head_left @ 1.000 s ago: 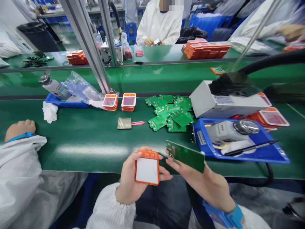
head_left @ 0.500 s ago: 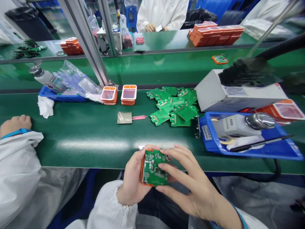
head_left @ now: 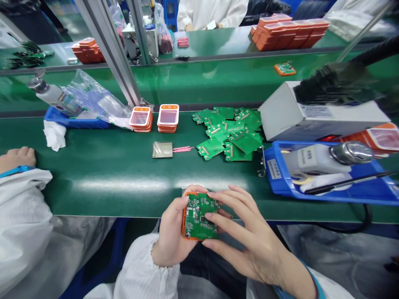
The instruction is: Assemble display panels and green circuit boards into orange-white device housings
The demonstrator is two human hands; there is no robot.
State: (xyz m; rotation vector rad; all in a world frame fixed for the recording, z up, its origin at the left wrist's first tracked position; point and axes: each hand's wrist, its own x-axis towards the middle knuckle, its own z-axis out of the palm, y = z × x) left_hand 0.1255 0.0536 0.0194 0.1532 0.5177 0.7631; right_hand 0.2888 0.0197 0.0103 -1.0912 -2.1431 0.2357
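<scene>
A green circuit board (head_left: 199, 222) sits in an orange plastic case (head_left: 184, 222) just before the table's front edge, component side up. My left hand (head_left: 173, 232) is closed around the case from the left, its thumb on the left rim. From the right, my right hand (head_left: 249, 232) holds the board, with fingertips on its face and top edge and the thumb at its lower edge. The fingers on the underside are partly hidden. Beyond my hands lie a loose pile of green circuit boards (head_left: 230, 133), a flat grey rectangular piece (head_left: 162, 150) and thin pink strips (head_left: 183, 149).
Two stacks of orange-framed cases (head_left: 168, 118) stand farther back. A blue tray (head_left: 324, 195) with a pump bottle (head_left: 336, 160) and pen is at right, before a white box (head_left: 289, 116). Another person's hand (head_left: 20, 157) rests at left; someone in white (head_left: 212, 14) sits opposite.
The camera view has shifted slightly, so the table things sit a little higher. My hands keep nearly the same hold on the board and case.
</scene>
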